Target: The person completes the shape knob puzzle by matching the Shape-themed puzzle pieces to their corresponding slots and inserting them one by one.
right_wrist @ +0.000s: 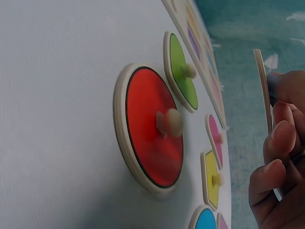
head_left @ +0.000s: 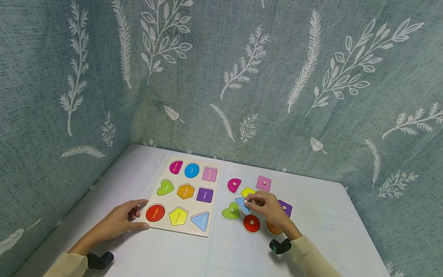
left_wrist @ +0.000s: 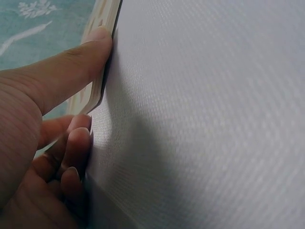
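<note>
My right hand [head_left: 267, 207] pinches the blue triangle puzzle piece [head_left: 241, 203] by its knob. In the right wrist view the triangle shows edge-on, raised off the table. My left hand [head_left: 121, 217] touches the wooden shape board [head_left: 162, 229] at its near left corner, thumb against the edge and the other fingers bent beside it. Around the right hand lie a red circle piece [head_left: 251, 224], a green heart piece [head_left: 230, 211], a yellow pentagon piece [head_left: 247, 191], a purple square piece [head_left: 285, 208] and an orange piece [head_left: 273, 228], partly hidden by the hand.
A magenta half-round piece [head_left: 234, 185] and a pink piece [head_left: 264, 183] lie farther back. In the right wrist view, a blue piece [right_wrist: 205, 219] shows at the bottom. The white table [head_left: 325, 215] meets leaf-patterned cloth [head_left: 207, 77] at the back and sides.
</note>
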`<state>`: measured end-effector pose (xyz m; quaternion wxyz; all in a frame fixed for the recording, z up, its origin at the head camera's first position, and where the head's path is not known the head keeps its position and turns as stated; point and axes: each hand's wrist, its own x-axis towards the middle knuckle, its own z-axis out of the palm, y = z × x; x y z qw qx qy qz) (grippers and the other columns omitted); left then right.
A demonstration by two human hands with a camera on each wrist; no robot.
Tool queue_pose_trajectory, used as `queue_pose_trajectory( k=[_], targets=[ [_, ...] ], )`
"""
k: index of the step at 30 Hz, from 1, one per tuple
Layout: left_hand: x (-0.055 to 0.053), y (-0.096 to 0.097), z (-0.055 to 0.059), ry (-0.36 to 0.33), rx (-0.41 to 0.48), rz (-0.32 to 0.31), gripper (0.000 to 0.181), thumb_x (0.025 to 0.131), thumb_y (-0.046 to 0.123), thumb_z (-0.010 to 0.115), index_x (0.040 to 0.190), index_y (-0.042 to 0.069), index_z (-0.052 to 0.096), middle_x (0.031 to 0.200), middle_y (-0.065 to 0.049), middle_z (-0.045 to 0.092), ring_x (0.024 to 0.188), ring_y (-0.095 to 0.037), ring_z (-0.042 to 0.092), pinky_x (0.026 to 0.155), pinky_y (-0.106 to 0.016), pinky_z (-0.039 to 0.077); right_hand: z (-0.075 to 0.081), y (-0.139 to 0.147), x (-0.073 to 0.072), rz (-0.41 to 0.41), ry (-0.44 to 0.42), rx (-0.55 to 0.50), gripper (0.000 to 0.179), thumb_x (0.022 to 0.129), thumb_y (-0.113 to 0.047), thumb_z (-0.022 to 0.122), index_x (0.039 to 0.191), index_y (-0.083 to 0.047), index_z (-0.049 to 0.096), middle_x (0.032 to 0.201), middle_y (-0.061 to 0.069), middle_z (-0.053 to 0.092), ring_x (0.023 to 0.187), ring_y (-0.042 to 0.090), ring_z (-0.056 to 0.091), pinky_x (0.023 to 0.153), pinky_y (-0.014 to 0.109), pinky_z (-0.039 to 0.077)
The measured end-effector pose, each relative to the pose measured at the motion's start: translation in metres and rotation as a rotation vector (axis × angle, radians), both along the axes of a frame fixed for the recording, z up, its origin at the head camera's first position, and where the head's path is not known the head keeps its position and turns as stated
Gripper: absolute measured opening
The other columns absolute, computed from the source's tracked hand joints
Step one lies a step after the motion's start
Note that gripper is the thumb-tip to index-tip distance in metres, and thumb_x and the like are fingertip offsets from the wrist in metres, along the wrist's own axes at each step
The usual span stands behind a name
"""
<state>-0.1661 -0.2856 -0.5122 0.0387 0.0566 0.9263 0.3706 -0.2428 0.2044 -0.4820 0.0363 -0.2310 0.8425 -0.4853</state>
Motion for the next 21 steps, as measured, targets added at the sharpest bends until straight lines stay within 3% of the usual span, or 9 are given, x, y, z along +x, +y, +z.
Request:
queue_pose_trajectory(
  k=[7, 13, 21],
  targets=[
    [0.000, 0.001, -0.001, -0.004, -0.005, 0.023, 0.095, 0.067, 0.035, 0.097, 0.140, -0.007, 0.054, 0.086, -0.002, 0.050, 0.080, -0.019, 0.049, 0.065, -0.025, 0.046, -0.007, -0.005, 0.000, 0.020, 0.017, 0.029, 0.010, 0.093, -0.027, 0.079, 0.100, -0.020, 0.078, 0.081, -0.002, 0.053, 0.073, 0.012, 0.050, 0.061, 0.022, 0.040],
    [0.000, 0.002, 0.000, -0.002, 0.003, 0.026, 0.095, 0.067, 0.035, 0.097, 0.141, -0.008, 0.054, 0.086, -0.003, 0.050, 0.080, -0.019, 0.049, 0.065, -0.025, 0.046, -0.007, -0.016, 0.002, 0.013, 0.002, 0.052, 0.011, 0.093, -0.029, 0.078, 0.102, -0.023, 0.078, 0.081, -0.002, 0.054, 0.076, 0.014, 0.052, 0.063, 0.022, 0.041],
    [0.000, 0.002, -0.001, -0.003, 0.002, 0.025, 0.095, 0.067, 0.034, 0.097, 0.141, -0.008, 0.054, 0.086, -0.003, 0.050, 0.080, -0.020, 0.049, 0.066, -0.026, 0.047, -0.009, -0.029, 0.004, 0.047, 0.034, 0.043, 0.009, 0.093, -0.030, 0.078, 0.100, -0.023, 0.077, 0.078, -0.004, 0.054, 0.070, 0.010, 0.050, 0.057, 0.021, 0.039]
  ],
)
